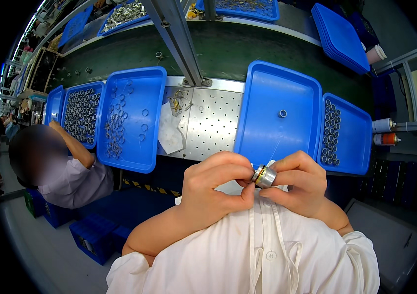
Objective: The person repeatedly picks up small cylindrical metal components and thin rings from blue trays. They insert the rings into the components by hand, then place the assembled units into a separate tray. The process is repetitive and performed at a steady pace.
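Close in front of my chest, both hands meet on a small silver metal cylinder with a yellowish band near its left end. My right hand grips the cylinder's right side between thumb and fingers. My left hand pinches at its left end; whether a separate small part sits between those fingertips is hidden. Just beyond my hands stands a large blue tray with a single metal ring in it. To the left, another blue tray holds many thin loose rings.
A perforated metal plate lies between the trays, with small brassy pieces and white paper. Trays of rings flank both sides. A metal post rises before the green conveyor. A co-worker sits at left.
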Tool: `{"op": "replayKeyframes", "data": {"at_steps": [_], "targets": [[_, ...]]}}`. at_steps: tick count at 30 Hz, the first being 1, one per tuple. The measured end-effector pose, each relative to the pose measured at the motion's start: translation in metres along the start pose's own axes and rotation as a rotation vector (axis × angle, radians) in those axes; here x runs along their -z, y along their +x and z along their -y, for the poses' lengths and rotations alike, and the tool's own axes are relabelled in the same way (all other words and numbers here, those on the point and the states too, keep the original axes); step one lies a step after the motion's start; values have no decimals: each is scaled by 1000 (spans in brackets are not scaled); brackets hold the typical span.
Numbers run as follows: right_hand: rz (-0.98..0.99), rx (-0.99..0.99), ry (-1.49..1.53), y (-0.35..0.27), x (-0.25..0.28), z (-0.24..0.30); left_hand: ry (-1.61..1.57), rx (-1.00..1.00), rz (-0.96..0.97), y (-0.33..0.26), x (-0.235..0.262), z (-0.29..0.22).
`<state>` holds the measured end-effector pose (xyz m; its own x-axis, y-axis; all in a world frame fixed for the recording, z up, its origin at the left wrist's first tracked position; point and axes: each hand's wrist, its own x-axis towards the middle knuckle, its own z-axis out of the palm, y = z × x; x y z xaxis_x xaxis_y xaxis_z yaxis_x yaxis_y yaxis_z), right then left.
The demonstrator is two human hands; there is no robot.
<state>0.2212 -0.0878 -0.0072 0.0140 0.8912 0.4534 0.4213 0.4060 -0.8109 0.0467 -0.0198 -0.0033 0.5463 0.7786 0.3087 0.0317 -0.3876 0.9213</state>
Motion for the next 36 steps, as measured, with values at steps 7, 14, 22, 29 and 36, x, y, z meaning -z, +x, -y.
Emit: {"op": "replayKeyframes", "data": {"at_steps": [7, 14, 22, 29, 36], "targets": [[-7, 0, -50, -1, -2, 3, 102, -86, -4, 2, 2, -1], [25, -97, 36, 3, -3, 1, -196, 224, 0, 0, 2, 4], [-61, -329, 286, -6, -9, -2, -317, 310, 33, -1, 3, 3], [-46, -124, 12, 2, -9, 5, -225, 226, 4, -2, 3, 3], [-29, -109, -5, 1, -11, 6, -83, 85, -14, 0, 2, 5]]}}
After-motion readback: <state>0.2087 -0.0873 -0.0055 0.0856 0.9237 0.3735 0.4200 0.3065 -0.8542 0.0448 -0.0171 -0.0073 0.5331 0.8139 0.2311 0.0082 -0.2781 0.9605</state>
